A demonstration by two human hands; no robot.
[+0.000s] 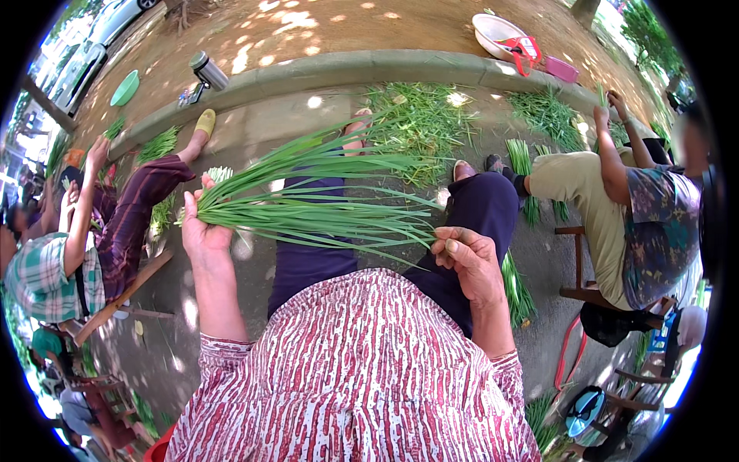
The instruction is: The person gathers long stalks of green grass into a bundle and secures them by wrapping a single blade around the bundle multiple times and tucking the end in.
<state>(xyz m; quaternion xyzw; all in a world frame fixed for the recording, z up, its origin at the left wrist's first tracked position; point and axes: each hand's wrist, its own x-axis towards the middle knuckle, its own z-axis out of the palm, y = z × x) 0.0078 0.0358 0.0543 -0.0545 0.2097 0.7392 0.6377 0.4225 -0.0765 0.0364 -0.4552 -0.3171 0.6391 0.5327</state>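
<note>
My left hand (209, 231) is closed around the base of a loose bunch of green Chinese chives (312, 215), held above my lap. Its long flat leaves fan out to the right. The fingertips of my right hand (470, 254) pinch the tips of a few leaves at the lower right of the fan. Past my left hand, the pale cut ends of another chive bundle (219, 173) show on the ground, partly hidden. Beside my right leg lies a chive bundle (517, 291). Beyond my feet spreads a heap of loose green and yellowish leaves (415, 130).
Seated people work on my left (43, 274) and right (664, 225), the right one beside more chive bundles (521, 173). A concrete kerb (369, 68) crosses ahead, with a steel flask (211, 72) by it. Beyond are a white basin (489, 30) and a green basin (124, 88).
</note>
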